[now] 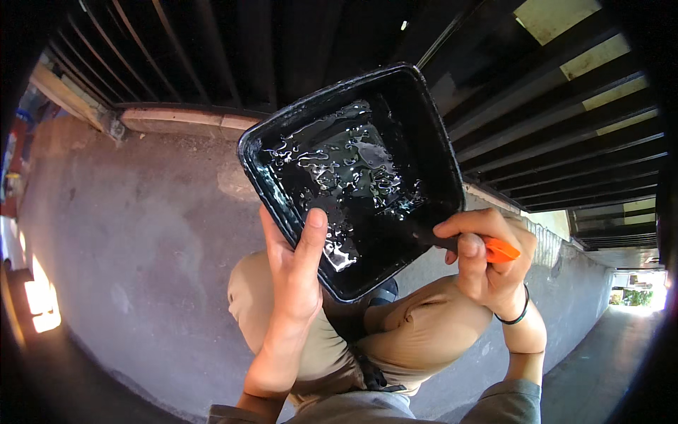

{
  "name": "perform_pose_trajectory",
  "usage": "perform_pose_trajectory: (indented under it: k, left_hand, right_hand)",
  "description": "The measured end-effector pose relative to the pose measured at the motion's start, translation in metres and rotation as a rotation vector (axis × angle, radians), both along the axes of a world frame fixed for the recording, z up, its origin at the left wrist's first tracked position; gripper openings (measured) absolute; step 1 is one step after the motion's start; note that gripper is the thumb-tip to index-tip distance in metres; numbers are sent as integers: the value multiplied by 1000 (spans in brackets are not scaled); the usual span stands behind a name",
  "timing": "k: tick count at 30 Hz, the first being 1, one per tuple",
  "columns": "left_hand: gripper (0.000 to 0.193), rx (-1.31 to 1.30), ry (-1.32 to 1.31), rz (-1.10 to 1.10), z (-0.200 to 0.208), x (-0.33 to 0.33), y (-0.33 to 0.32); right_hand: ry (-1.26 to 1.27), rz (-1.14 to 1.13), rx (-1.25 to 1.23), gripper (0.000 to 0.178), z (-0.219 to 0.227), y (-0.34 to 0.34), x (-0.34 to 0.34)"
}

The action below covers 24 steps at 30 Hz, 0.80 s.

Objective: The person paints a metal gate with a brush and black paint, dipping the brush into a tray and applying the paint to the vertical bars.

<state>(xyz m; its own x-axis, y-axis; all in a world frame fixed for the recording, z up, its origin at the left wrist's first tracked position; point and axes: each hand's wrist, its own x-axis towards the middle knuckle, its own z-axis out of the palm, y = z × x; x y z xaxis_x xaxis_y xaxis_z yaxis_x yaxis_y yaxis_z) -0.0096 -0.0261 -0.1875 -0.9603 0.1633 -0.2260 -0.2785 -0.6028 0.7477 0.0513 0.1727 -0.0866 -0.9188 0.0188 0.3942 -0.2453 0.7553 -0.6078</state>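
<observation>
A black rectangular paint tray (pixel 431 120) is held tilted above my knees, its open side facing me. Glossy black paint (pixel 353 152) lies in uneven, shiny streaks across its bottom. My left hand (pixel 293 261) grips the tray's lower left edge, with the thumb over the rim and the other fingers hidden behind. In my right hand (pixel 491 254), at the tray's lower right corner, is a paintbrush (pixel 500 250) with an orange handle end and a dark shaft. The shaft points into the tray; its bristles cannot be made out against the black.
Beyond the tray stands a black slatted metal gate (pixel 565 152). A low brick ledge (pixel 180 119) runs along its foot. Grey concrete floor (pixel 141 233) spreads out to the left. My bent knees (pixel 431 321) are just below the tray, and a dark shoe (pixel 383 291) shows beneath it.
</observation>
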Motion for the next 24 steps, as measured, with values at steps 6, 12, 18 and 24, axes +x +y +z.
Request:
perform_pose_trajectory:
  k: [6, 12, 18, 24]
  left_hand:
    - [47, 53, -34, -4, 0, -4, 5]
    - [55, 87, -83, -52, -2, -8, 5]
    - [49, 37, -91, 0, -2, -7, 11]
    - [49, -24, -103, 7, 4, -4, 12]
  right_hand:
    - [33, -85, -10, 15, 3, 14, 11]
    - [38, -124, -67, 19, -10, 32, 28]
    - [25, -127, -183, 20, -22, 39, 28]
    - [-81, -304, -607, 32, -37, 50, 21]
